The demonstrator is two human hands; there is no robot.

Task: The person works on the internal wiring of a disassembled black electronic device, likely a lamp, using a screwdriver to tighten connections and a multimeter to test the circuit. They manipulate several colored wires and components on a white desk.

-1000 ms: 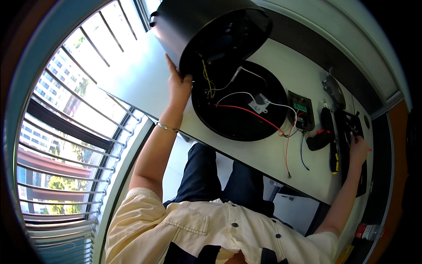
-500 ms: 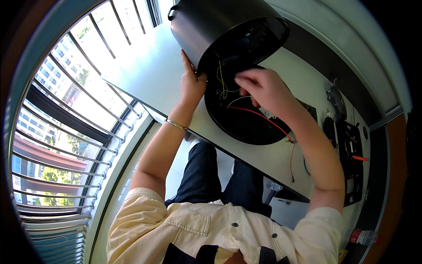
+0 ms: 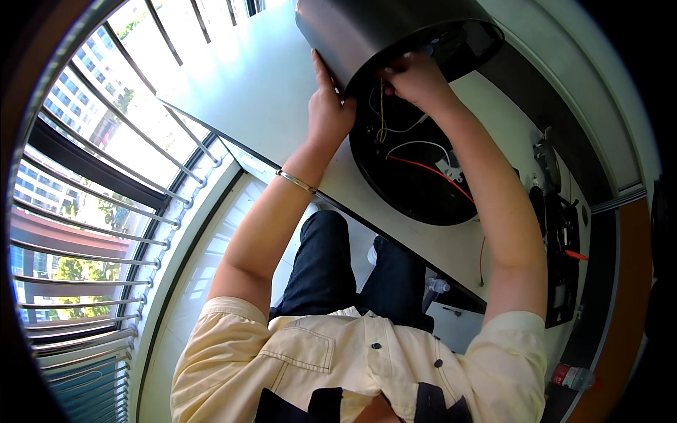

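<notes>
A black cylindrical appliance housing (image 3: 381, 35) is tilted over a round black base (image 3: 416, 201) on the table. My left hand (image 3: 330, 109) grips the housing's near left rim, one finger stretched along the outer wall and the thumb by the edge. Just inside the housing's opening is my right hand (image 3: 421, 81), fingers bent together; what they hold is hidden in shadow. A yellow-green wire (image 3: 382, 116) runs from the base up to these fingertips. On the base lie a white wire (image 3: 423, 143), a red wire (image 3: 441, 176) and a small pale metal-looking part (image 3: 450, 169).
A white table (image 3: 240, 92) carries the appliance. At its right lies a black tool case (image 3: 562, 257) with an orange-red handled tool (image 3: 575, 255). A barred window (image 3: 92, 204) is on the left. A plastic bottle (image 3: 572, 377) lies at lower right.
My right hand has moved up from above the base into the housing's opening. In the picture, the housing and my left hand sit further right and higher. More of the white wire shows.
</notes>
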